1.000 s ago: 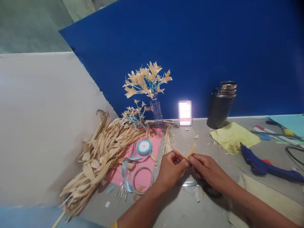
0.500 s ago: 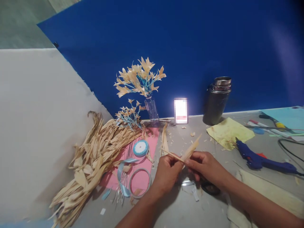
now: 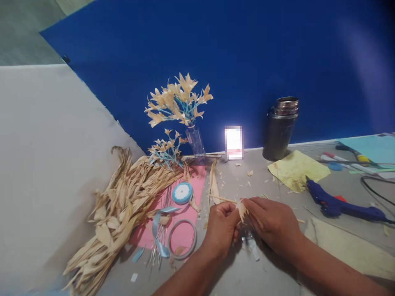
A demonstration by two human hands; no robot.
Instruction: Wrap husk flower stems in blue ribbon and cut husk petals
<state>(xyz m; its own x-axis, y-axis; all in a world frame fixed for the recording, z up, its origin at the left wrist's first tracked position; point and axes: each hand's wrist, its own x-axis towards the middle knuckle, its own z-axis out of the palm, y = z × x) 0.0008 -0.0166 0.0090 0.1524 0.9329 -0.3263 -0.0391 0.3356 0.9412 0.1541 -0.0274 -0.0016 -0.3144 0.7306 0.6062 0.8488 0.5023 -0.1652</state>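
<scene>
Close together over the table, both hands work on a pale strip of dried corn husk (image 3: pixel 242 212) with a ragged lower edge. My left hand (image 3: pixel 222 224) is closed, its thumb and fingertips pinching the husk from the left. From the right, my right hand (image 3: pixel 273 220) grips the top of the husk, fingers pressed together. A thin wooden stick (image 3: pixel 222 199) juts out leftward between the hands; its inner end is hidden by fingers and husk. Under the hands, a shiny metal piece (image 3: pixel 247 237) lies partly covered, beside a small white strip (image 3: pixel 254 250).
At left lies a heap of dried husks (image 3: pixel 123 213), beside ribbon spool (image 3: pixel 182 193) and tape roll (image 3: pixel 196 240) on pink paper (image 3: pixel 200 181). Husk flowers (image 3: pixel 179 98) stand in a clear bottle (image 3: pixel 196 144). At right are a dark flask (image 3: pixel 279 135), yellow paper (image 3: pixel 296 164) and blue glue gun (image 3: pixel 345 207).
The husk strip pointed up and right before; now it is folded down between the hands. My right hand has turned over it, knuckles up. The stick lies flatter.
</scene>
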